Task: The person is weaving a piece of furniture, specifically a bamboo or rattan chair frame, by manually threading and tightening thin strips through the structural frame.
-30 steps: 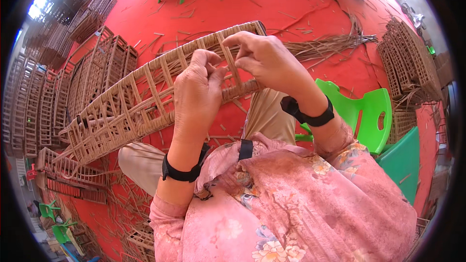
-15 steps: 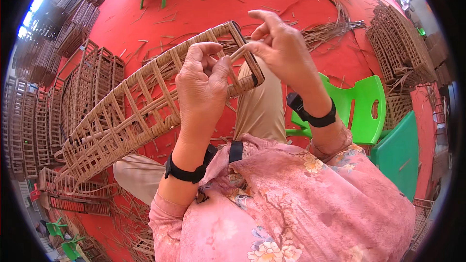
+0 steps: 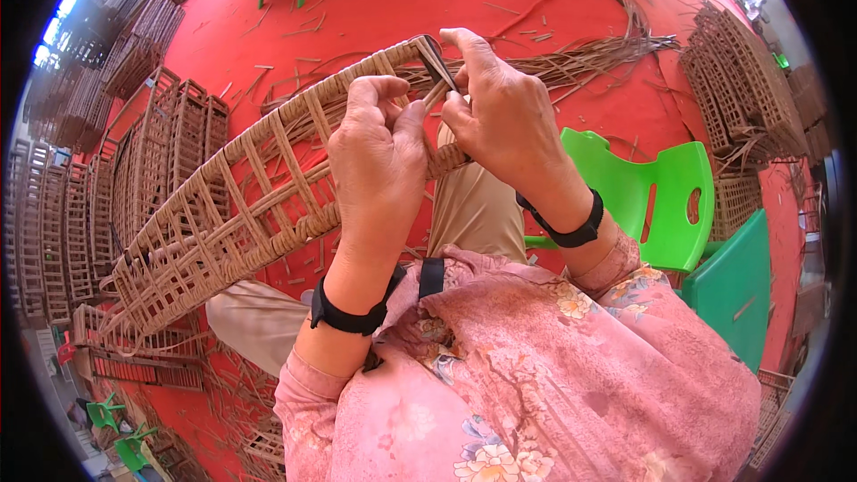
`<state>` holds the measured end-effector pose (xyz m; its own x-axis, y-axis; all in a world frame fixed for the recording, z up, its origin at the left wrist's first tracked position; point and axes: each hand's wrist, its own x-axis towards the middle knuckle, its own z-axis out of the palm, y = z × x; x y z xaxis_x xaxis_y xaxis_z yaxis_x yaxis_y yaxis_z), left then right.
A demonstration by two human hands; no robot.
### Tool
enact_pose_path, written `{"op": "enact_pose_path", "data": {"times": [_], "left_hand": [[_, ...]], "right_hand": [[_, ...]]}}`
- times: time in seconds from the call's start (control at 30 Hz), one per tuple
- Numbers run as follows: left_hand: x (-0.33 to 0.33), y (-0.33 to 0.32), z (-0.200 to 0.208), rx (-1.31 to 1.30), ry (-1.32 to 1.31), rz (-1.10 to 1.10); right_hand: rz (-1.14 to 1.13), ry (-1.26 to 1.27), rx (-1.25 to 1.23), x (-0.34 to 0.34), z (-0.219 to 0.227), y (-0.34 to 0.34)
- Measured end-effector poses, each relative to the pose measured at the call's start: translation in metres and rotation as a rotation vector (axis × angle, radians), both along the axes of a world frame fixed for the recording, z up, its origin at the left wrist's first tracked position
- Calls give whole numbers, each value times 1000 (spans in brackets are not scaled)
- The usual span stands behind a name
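Observation:
A long, tapering rattan basket frame (image 3: 308, 223) with open slats slants across my lap, its narrow black-edged end at my hands. My left hand (image 3: 379, 165) is closed above that end, thumb and forefinger pinching a flat rattan strip (image 3: 435, 95). On the other side, my right hand (image 3: 513, 116) bends round the dark end bar, thumb and fingers closed at the bar and the strip's far end. Its fingertips are partly hidden, so what they grip exactly is unclear. Black bands circle both wrists.
Loose rattan strips (image 3: 598, 61) lie in a bundle on the red floor beyond my hands. Stacked woven frames stand at the left (image 3: 147, 161) and right (image 3: 741, 80). A bright green chair (image 3: 625, 187) and a darker green seat (image 3: 734, 286) are close at my right.
My right hand has come down and left onto the frame's end bar, its fingers closing there. My left hand keeps its pinch on the strip, nearly in place.

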<state>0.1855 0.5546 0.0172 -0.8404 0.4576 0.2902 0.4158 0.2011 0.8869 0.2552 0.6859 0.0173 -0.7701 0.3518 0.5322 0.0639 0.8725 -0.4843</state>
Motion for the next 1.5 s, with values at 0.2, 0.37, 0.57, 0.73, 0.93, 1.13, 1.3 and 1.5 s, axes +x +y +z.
{"op": "enact_pose_path", "data": {"times": [0.2, 0.37, 0.57, 0.73, 0.93, 1.13, 1.3, 1.5], "left_hand": [[-13, -1, -8, -90, 339, -125], [-7, 23, -19, -81, 470, -125], [-10, 36, -34, -65, 577, -104], [-1, 35, -35, -75, 749, -155], [8, 15, -26, 146, 893, 10], [-2, -38, -13, 138, 853, 60], [-37, -179, -6, -54, 738, 632], [-87, -407, -34, -388, 620, 1311]], "right_hand": [[10, 60, -135, 1, -7, 5], [202, -124, -973, 9, -56, 71], [178, 113, -1119, -1, -77, 38], [-94, 210, -582, 3, -91, 52], [-53, 173, -560, 5, -92, 79], [-225, 206, -778, 16, -82, 115], [-273, 221, -871, 17, -91, 128], [-210, 274, -887, 15, -98, 136]]}}
